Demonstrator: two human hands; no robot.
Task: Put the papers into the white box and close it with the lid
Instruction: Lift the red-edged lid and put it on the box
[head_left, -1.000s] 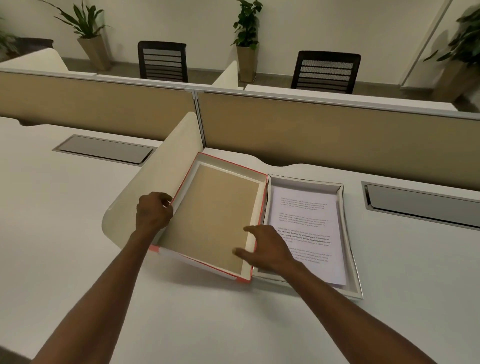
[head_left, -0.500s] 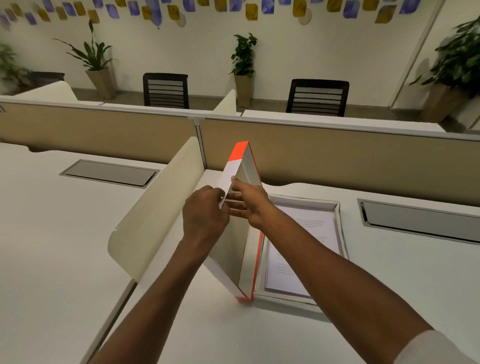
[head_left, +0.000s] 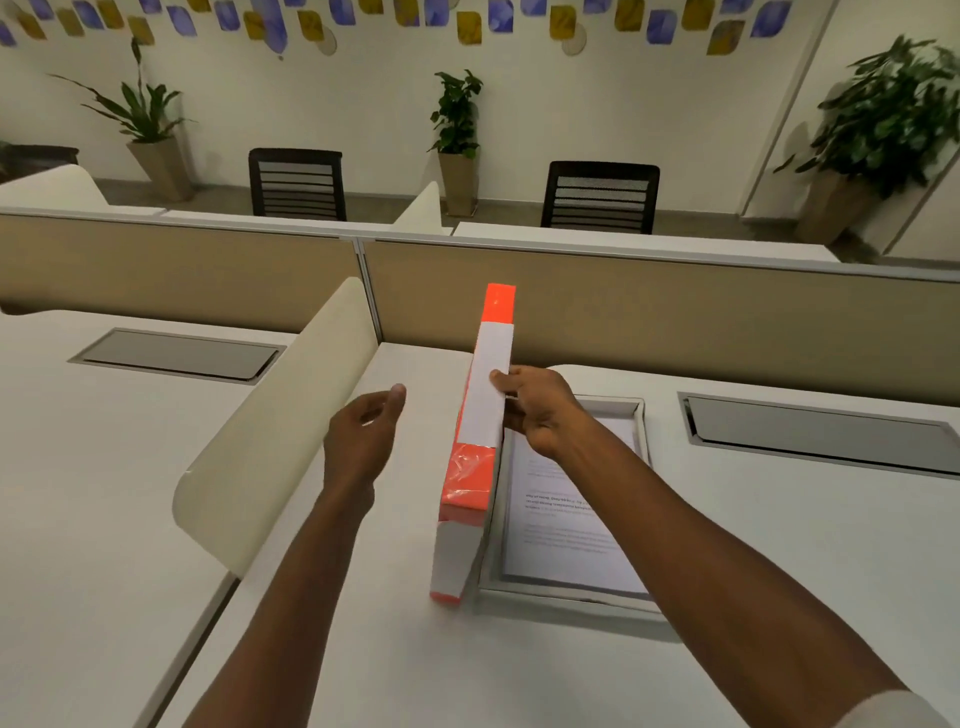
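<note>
The white box (head_left: 566, 590) lies open on the desk, with printed papers (head_left: 563, 525) flat inside it. Its lid (head_left: 470, 470), orange and white, stands on its long edge just left of the box, seen edge-on. My right hand (head_left: 535, 410) grips the lid's upper rim, thumb on the white side strip. My left hand (head_left: 363, 434) hovers a little left of the lid, fingers apart, touching nothing.
A curved cream divider (head_left: 275, 431) rises close on the left. A tan partition wall (head_left: 675, 322) runs across behind the box. Grey cable hatches (head_left: 176, 353) (head_left: 815, 428) sit in the white desk (head_left: 519, 670) on both sides.
The lid went from lying open-side up to standing on edge beside the box. My left hand has let go of it and pulled away to the left; my right hand keeps hold.
</note>
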